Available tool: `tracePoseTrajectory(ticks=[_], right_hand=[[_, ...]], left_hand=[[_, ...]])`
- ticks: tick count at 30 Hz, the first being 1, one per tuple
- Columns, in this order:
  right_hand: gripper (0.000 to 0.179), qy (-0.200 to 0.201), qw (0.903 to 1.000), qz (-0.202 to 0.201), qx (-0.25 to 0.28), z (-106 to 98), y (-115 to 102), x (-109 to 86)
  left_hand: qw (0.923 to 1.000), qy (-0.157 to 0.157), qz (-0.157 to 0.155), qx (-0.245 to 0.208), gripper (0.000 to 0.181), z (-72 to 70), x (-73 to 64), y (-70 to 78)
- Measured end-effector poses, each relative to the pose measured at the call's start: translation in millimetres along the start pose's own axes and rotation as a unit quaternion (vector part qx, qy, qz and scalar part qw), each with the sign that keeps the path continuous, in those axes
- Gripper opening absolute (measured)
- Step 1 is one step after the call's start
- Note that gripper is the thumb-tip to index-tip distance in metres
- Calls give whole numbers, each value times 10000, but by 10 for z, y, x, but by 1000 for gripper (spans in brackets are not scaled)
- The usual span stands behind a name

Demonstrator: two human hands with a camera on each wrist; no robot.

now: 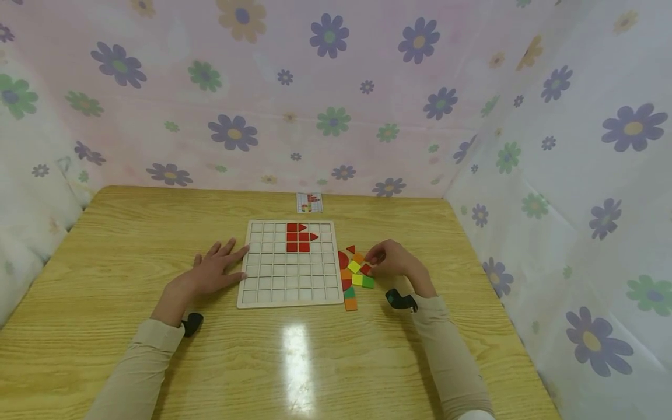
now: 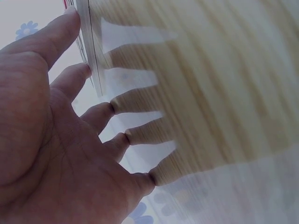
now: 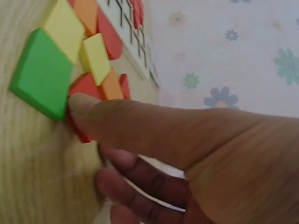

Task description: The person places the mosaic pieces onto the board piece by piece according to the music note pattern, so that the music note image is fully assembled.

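Observation:
A white gridded board (image 1: 293, 294) lies on the table, with several red squares (image 1: 291, 237) and two red triangles (image 1: 314, 237) set in its upper cells. My left hand (image 1: 212, 275) is spread flat beside it, thumb and index fingertip at its left edge; the left wrist view shows the fingers (image 2: 70, 79) stretched out. Right of the board, my right hand (image 1: 394, 261) pinches a red square block (image 3: 84, 88), thumb on its near side. The index fingertip is hidden in the right wrist view. Around that block lie a green block (image 3: 42, 74), a yellow block (image 3: 96, 58) and an orange block (image 3: 111, 86).
More loose pieces line the board's right edge, among them a red half-round piece (image 1: 343, 260), a red triangle (image 1: 351, 249) and an orange square (image 1: 350, 304). Behind the board lies a small pattern card (image 1: 310, 203). Flowered curtains (image 1: 336, 87) hang along the table's back and sides.

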State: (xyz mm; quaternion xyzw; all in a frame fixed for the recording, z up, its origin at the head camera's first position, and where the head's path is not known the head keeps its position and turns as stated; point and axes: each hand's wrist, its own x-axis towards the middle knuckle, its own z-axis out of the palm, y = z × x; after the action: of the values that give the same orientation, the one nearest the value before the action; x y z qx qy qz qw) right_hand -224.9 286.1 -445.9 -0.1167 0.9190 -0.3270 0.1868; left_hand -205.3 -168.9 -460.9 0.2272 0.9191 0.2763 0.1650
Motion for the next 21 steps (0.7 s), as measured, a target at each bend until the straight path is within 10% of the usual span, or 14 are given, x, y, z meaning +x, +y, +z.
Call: tracePoseTrajectory(ticks=[21], right_hand=[[16, 241, 9983, -327, 424, 130, 105, 21]], left_hand=[[10000, 18, -48, -9, 71, 19, 8, -20]])
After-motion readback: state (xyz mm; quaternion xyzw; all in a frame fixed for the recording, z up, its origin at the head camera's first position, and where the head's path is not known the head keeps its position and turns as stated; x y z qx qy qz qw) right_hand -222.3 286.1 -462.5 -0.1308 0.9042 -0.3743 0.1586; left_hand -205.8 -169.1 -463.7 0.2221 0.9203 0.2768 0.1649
